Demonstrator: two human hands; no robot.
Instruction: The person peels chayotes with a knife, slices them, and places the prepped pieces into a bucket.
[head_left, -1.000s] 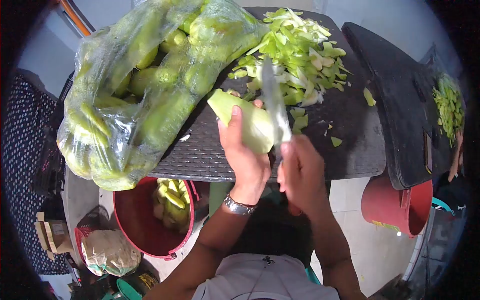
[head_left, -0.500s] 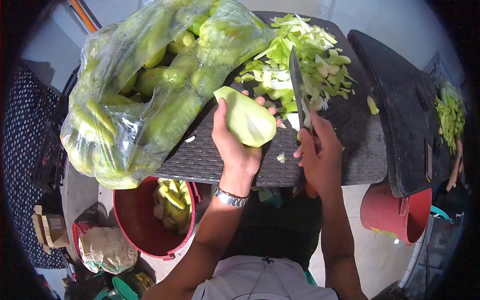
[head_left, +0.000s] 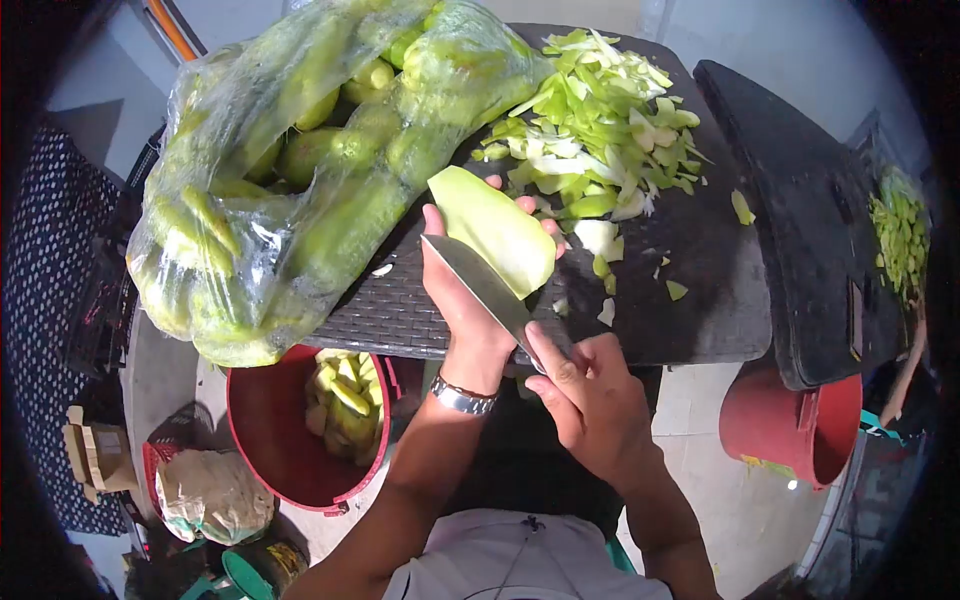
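My left hand point(head_left: 462, 312) wraps around a peeled, pale green fruit point(head_left: 492, 225), holding it tilted above the near part of the dark woven-pattern table point(head_left: 400, 315). My right hand point(head_left: 595, 400) grips a knife point(head_left: 488, 288) by its handle, which the fingers mostly hide. Its blade points up and left, over my left palm and along the fruit's lower edge; I cannot tell whether it touches the fruit. Beyond the fruit lies a heap of green and white peelings point(head_left: 600, 120), with loose scraps nearby. To the left, a clear plastic bag point(head_left: 280, 220) bulges with unpeeled green fruits.
Below the table stands a red bucket point(head_left: 285, 465) holding peeled pieces point(head_left: 345, 400). Another red bucket point(head_left: 785, 425) is at the right, under a black board or tabletop point(head_left: 800, 220). A stuffed sack point(head_left: 215, 495) sits lower left. Green vegetables point(head_left: 898, 235) lie far right.
My right hand has moved down and left, bringing the knife from over the peelings to beside the fruit. Fresh scraps lie on the table. My left hand keeps its grip on the fruit.
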